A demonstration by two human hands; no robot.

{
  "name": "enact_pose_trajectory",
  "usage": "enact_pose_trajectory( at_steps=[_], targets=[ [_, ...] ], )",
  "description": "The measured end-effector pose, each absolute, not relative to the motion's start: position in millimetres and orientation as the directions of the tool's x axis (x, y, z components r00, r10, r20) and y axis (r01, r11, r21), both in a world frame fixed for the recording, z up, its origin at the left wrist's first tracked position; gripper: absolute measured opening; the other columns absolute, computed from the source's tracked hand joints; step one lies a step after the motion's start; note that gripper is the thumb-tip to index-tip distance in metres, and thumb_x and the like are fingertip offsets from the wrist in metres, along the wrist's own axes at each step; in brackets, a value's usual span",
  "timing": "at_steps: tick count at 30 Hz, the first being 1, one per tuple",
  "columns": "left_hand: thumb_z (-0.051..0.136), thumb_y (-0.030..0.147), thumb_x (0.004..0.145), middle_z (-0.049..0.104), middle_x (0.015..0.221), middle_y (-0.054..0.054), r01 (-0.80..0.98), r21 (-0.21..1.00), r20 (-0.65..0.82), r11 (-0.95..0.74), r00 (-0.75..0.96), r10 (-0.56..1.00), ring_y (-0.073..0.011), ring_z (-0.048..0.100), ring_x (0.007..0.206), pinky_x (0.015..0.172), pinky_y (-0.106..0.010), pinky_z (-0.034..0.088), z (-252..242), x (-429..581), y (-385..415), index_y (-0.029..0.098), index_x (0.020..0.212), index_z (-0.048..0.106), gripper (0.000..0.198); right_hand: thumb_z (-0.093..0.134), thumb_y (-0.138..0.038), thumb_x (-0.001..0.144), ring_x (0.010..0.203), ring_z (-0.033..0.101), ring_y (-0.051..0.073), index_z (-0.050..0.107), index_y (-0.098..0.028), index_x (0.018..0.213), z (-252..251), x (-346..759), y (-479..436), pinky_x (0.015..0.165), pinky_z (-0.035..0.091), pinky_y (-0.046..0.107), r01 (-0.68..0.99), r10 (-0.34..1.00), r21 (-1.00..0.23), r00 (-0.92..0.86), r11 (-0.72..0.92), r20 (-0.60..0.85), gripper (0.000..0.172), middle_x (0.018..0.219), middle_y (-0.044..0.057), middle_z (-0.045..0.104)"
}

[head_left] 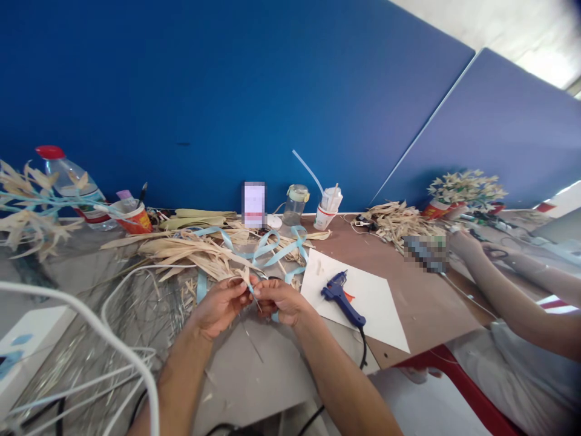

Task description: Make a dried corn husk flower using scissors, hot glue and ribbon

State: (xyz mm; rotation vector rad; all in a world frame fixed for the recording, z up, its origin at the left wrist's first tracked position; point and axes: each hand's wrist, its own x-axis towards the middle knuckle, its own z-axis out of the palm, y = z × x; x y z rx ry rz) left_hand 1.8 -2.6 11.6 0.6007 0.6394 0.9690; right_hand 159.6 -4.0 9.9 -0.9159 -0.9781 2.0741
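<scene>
My left hand pinches a small dried-husk flower near its base, with the fingers closed. Close against it, my right hand is closed on the light blue tape at the flower's thin wire stem. The fingertips of both hands nearly meet and partly hide the tape and the stem. Behind the hands, a loose light blue ribbon curls over a heap of dried husk strips. Scissors seem to lie just behind the fingers, mostly covered.
A blue glue gun rests on white paper at my right. Thin wires and a white cable spread at the left. A phone, a jar and a paper cup stand behind. A co-worker's arms are at far right.
</scene>
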Motion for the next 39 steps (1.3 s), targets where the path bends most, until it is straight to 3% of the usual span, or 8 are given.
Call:
enact_pose_trajectory(
  at_steps=[4, 9, 12, 18, 21, 28, 35, 39],
  targets=[
    [0.077, 0.01, 0.063, 0.059, 0.065, -0.001, -0.585, 0.697, -0.274, 0.414, 0.316, 0.908, -0.0064, 0.048, 0.052, 0.052, -0.019, 0.041, 9, 4, -2, 0.012, 0.072, 0.066, 0.014, 0.069, -0.033, 0.058, 0.042, 0.027, 0.006, 0.058, -0.018, 0.062, 7, 152, -4, 0.046, 0.018, 0.023, -0.122, 0.941, -0.946, -0.205, -0.299, -0.271, 0.019, 0.045, -0.008, 0.042],
    [0.082, 0.025, 0.062, 0.058, 0.065, 0.002, -0.547, 0.741, -0.289, 0.39, 0.264, 0.92, -0.0056, 0.047, 0.051, 0.048, -0.017, 0.038, 6, 11, -2, 0.014, 0.076, 0.065, 0.024, 0.058, -0.024, 0.069, 0.056, 0.044, 0.011, 0.062, -0.019, 0.062, 13, 146, -8, 0.058, 0.032, 0.024, 0.213, 0.998, -0.977, 0.057, -0.019, -0.007, 0.009, 0.056, -0.004, 0.053],
    [0.085, 0.026, 0.056, 0.052, 0.054, 0.004, -0.512, 0.799, -0.261, 0.314, 0.175, 0.949, -0.0048, 0.043, 0.049, 0.048, -0.016, 0.036, 4, 14, -1, 0.012, 0.064, 0.063, 0.027, 0.059, -0.022, 0.068, 0.06, 0.047, 0.012, 0.063, -0.019, 0.06, 17, 144, -11, 0.062, 0.034, 0.025, 0.228, 0.999, -0.974, 0.041, -0.002, 0.007, 0.01, 0.059, -0.003, 0.057],
    [0.087, 0.025, 0.054, 0.057, 0.062, 0.0, -0.584, 0.707, -0.274, 0.399, 0.293, 0.916, -0.0043, 0.042, 0.05, 0.051, -0.018, 0.04, 10, 7, 0, 0.009, 0.07, 0.069, 0.029, 0.074, -0.037, 0.056, 0.042, 0.028, 0.006, 0.059, -0.017, 0.056, 17, 149, -8, 0.045, 0.021, 0.022, -0.242, 0.935, -0.915, -0.231, -0.322, -0.268, 0.025, 0.042, -0.008, 0.041],
    [0.086, 0.023, 0.056, 0.058, 0.065, -0.001, -0.572, 0.701, -0.248, 0.426, 0.364, 0.898, -0.0055, 0.044, 0.052, 0.052, -0.019, 0.041, 12, 3, -1, 0.009, 0.07, 0.07, 0.026, 0.08, -0.037, 0.049, 0.04, 0.022, 0.004, 0.058, -0.016, 0.055, 16, 152, -7, 0.042, 0.016, 0.021, -0.335, 0.897, -0.849, -0.318, -0.408, -0.306, 0.03, 0.039, -0.01, 0.035],
    [0.082, 0.026, 0.063, 0.059, 0.07, -0.001, -0.458, 0.805, -0.259, 0.378, 0.301, 0.917, -0.0071, 0.047, 0.055, 0.052, -0.02, 0.039, 10, 4, -2, 0.011, 0.075, 0.069, 0.023, 0.079, -0.038, 0.05, 0.042, 0.032, 0.005, 0.06, -0.016, 0.057, 11, 147, -7, 0.043, 0.018, 0.021, -0.302, 0.936, -0.893, -0.218, -0.334, -0.277, 0.029, 0.044, -0.006, 0.048],
    [0.082, 0.031, 0.062, 0.055, 0.061, 0.001, -0.273, 0.926, -0.201, 0.261, 0.231, 0.952, -0.0071, 0.042, 0.051, 0.049, -0.02, 0.033, 2, 5, 1, 0.013, 0.066, 0.066, 0.024, 0.077, -0.041, 0.057, 0.044, 0.028, 0.005, 0.061, -0.016, 0.061, 7, 147, -7, 0.046, 0.019, 0.022, -0.142, 0.952, -0.95, -0.175, -0.277, -0.251, 0.03, 0.046, -0.008, 0.044],
    [0.084, 0.027, 0.059, 0.052, 0.056, 0.002, -0.265, 0.919, -0.231, 0.291, 0.235, 0.944, -0.0067, 0.041, 0.049, 0.047, -0.02, 0.029, -1, 6, 2, 0.012, 0.062, 0.064, 0.025, 0.076, -0.042, 0.058, 0.045, 0.029, 0.005, 0.061, -0.016, 0.062, 9, 147, -10, 0.047, 0.02, 0.023, -0.076, 0.951, -0.961, -0.18, -0.266, -0.25, 0.03, 0.046, -0.008, 0.043]
  ],
)
